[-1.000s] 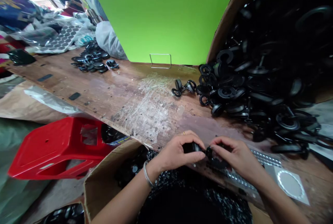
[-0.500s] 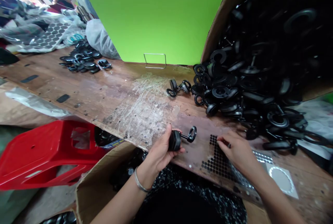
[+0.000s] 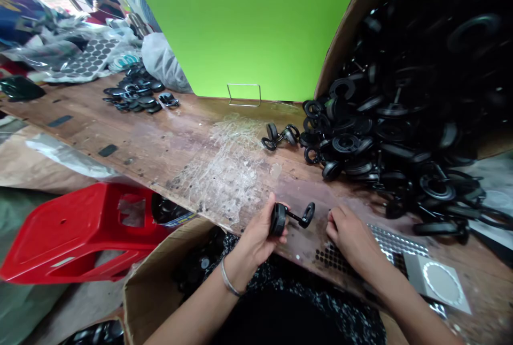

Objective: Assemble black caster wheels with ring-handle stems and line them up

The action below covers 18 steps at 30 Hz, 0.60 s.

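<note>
My left hand is wrapped round the thick round base of a black part, whose thin stem and ring point right. Over the sheet of small black dots is my right hand, its thumb and fingertips pinched together; a tiny dark bit shows at the tips, too small to make out. Beside my right forearm lie a silvery dotted sheet and a grey square card with a pale ring.
Black ring parts spill from a box on the right. A green board stands behind a wire loop. Black discs are piled at back left. A red stool and an open carton stand below the table edge.
The view has shifted a little, moving most things rightwards. My right hand has drawn its pinched fingertips slightly left over the dot sheet, towards the black part in my left hand.
</note>
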Each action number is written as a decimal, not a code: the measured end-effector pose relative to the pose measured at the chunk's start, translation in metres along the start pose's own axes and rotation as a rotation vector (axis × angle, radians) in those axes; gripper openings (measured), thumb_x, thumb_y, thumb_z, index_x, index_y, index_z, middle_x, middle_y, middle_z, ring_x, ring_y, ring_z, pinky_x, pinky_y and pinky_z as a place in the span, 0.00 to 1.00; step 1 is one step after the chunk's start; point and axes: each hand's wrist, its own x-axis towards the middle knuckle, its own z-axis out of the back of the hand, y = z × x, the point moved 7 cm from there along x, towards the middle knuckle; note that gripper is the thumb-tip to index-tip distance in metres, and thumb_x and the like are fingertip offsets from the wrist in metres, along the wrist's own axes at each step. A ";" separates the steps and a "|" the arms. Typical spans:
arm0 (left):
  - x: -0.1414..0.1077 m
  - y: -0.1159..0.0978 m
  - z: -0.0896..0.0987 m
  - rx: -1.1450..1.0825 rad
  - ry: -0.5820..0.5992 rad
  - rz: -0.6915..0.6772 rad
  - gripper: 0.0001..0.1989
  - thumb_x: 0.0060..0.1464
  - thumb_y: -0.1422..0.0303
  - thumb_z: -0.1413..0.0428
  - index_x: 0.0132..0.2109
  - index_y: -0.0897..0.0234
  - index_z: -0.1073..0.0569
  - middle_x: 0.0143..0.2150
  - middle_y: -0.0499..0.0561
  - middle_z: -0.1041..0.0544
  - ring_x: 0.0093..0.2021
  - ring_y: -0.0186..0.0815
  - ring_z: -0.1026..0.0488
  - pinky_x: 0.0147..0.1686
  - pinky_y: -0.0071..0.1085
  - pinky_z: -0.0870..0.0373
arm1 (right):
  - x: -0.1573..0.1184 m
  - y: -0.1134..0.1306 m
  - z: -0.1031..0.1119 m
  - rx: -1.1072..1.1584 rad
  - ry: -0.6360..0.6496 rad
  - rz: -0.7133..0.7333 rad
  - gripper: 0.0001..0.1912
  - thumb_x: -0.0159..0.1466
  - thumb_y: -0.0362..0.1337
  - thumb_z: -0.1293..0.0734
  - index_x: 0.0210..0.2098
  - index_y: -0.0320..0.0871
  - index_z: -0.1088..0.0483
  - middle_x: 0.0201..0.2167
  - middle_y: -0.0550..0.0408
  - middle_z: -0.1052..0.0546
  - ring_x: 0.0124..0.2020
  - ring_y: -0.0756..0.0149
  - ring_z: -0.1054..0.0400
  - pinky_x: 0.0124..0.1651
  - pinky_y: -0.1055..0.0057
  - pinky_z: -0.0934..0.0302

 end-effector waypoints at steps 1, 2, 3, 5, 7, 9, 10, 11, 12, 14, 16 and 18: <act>0.000 0.000 0.000 0.002 0.003 -0.005 0.23 0.57 0.48 0.47 0.39 0.66 0.28 0.22 0.45 0.33 0.17 0.26 0.36 0.13 0.18 0.42 | -0.001 0.002 0.004 0.003 -0.022 0.001 0.06 0.60 0.29 0.40 0.28 0.44 0.37 0.30 0.54 0.33 0.30 0.63 0.37 0.34 0.68 0.46; -0.001 0.000 0.000 0.014 0.010 -0.012 0.23 0.57 0.47 0.46 0.38 0.66 0.28 0.22 0.45 0.33 0.17 0.26 0.36 0.13 0.19 0.42 | -0.002 0.007 0.010 0.026 -0.065 0.012 0.05 0.61 0.30 0.40 0.29 0.44 0.37 0.30 0.54 0.33 0.31 0.63 0.37 0.35 0.68 0.45; -0.001 0.000 -0.001 0.034 0.022 -0.019 0.24 0.56 0.47 0.46 0.38 0.66 0.27 0.22 0.45 0.33 0.17 0.26 0.36 0.12 0.19 0.42 | -0.003 0.013 0.019 0.073 -0.124 0.036 0.05 0.62 0.31 0.39 0.29 0.44 0.37 0.31 0.54 0.33 0.33 0.62 0.37 0.38 0.67 0.44; -0.002 0.002 -0.003 0.083 0.044 -0.026 0.25 0.55 0.46 0.46 0.38 0.66 0.27 0.22 0.45 0.33 0.16 0.26 0.36 0.11 0.19 0.41 | -0.004 0.032 0.038 0.213 -0.263 0.108 0.04 0.62 0.32 0.38 0.30 0.44 0.37 0.33 0.54 0.31 0.38 0.62 0.36 0.43 0.66 0.42; -0.002 0.006 -0.007 0.122 0.055 -0.019 0.25 0.55 0.46 0.46 0.39 0.66 0.27 0.22 0.45 0.32 0.16 0.27 0.36 0.11 0.20 0.40 | -0.004 0.052 0.053 0.349 -0.360 0.180 0.04 0.61 0.31 0.37 0.30 0.45 0.35 0.36 0.53 0.30 0.43 0.61 0.36 0.48 0.64 0.43; -0.003 0.011 -0.011 0.145 0.069 -0.011 0.25 0.55 0.45 0.46 0.38 0.66 0.27 0.22 0.45 0.32 0.15 0.27 0.35 0.10 0.20 0.39 | -0.001 0.069 0.055 0.410 -0.373 0.204 0.04 0.61 0.30 0.36 0.30 0.45 0.34 0.38 0.53 0.29 0.45 0.60 0.37 0.50 0.61 0.43; -0.004 0.012 -0.013 0.153 0.080 -0.012 0.25 0.54 0.45 0.45 0.38 0.66 0.27 0.21 0.45 0.31 0.15 0.27 0.36 0.10 0.20 0.39 | 0.001 0.075 0.054 0.424 -0.368 0.203 0.04 0.61 0.30 0.36 0.30 0.45 0.34 0.39 0.53 0.29 0.46 0.60 0.37 0.50 0.60 0.43; -0.005 0.014 -0.016 0.160 0.094 -0.013 0.25 0.53 0.45 0.45 0.38 0.66 0.27 0.21 0.45 0.31 0.15 0.27 0.36 0.10 0.20 0.39 | 0.003 0.079 0.052 0.431 -0.358 0.202 0.05 0.61 0.30 0.37 0.29 0.44 0.34 0.39 0.53 0.29 0.46 0.59 0.37 0.50 0.60 0.43; -0.006 0.015 -0.018 0.164 0.108 -0.016 0.26 0.53 0.44 0.45 0.37 0.66 0.27 0.20 0.45 0.32 0.15 0.27 0.36 0.10 0.20 0.39 | 0.005 0.081 0.049 0.432 -0.344 0.198 0.05 0.61 0.31 0.37 0.29 0.44 0.34 0.39 0.53 0.29 0.46 0.59 0.37 0.50 0.59 0.42; -0.008 0.017 -0.020 0.162 0.121 -0.017 0.27 0.51 0.43 0.44 0.36 0.67 0.27 0.19 0.44 0.32 0.15 0.27 0.36 0.10 0.20 0.38 | 0.006 0.081 0.044 0.426 -0.310 0.198 0.06 0.62 0.31 0.37 0.29 0.44 0.34 0.38 0.52 0.28 0.45 0.59 0.37 0.49 0.58 0.42; -0.009 0.018 -0.020 0.148 0.114 -0.010 0.27 0.51 0.44 0.44 0.35 0.67 0.28 0.19 0.44 0.32 0.15 0.27 0.36 0.10 0.20 0.39 | 0.005 0.080 0.040 0.408 -0.270 0.212 0.06 0.63 0.32 0.37 0.29 0.45 0.33 0.38 0.52 0.28 0.45 0.59 0.36 0.48 0.58 0.41; -0.009 0.020 -0.020 0.128 0.105 0.021 0.26 0.51 0.44 0.43 0.35 0.67 0.28 0.20 0.44 0.32 0.15 0.26 0.36 0.11 0.20 0.39 | 0.000 0.080 0.040 0.377 -0.264 0.244 0.05 0.64 0.32 0.37 0.31 0.45 0.32 0.39 0.51 0.28 0.46 0.59 0.36 0.49 0.58 0.40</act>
